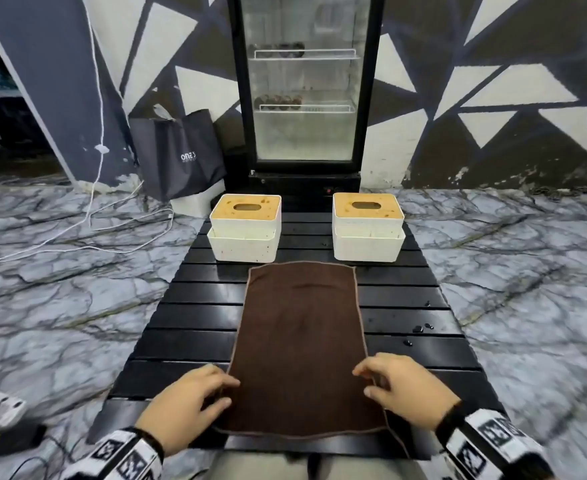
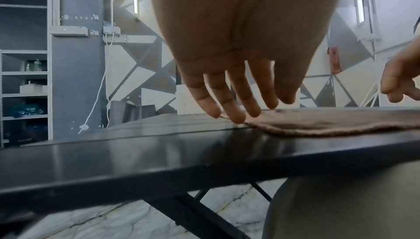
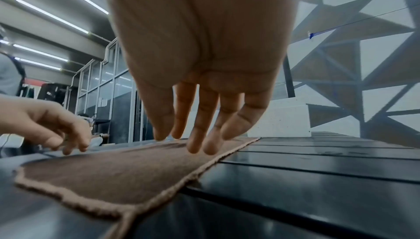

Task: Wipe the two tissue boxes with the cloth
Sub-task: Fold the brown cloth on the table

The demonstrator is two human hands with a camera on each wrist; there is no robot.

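while the brown cloth (image 1: 300, 344) lies flat on the black slatted table (image 1: 188, 320), both hands sit at its near edges. left hand (image 1: 184, 407) and right hand (image 1: 406, 386) have loose fingers touching it, not pinching. the two tissue boxes (image 1: 245, 227) (image 1: 368, 226) stand just beyond the cloth's far edge.

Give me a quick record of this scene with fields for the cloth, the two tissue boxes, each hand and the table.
cloth: brown cloth lies flat along the middle of the table
left tissue box: white with a stained wooden lid, at the far end, unwiped
right tissue box: same kind, at the far end, apart from the left one
left hand: left hand has fingers touching the cloth's near left edge
right hand: right hand has fingers at the cloth's near right edge
table: black slatted table with some droplets on its right side
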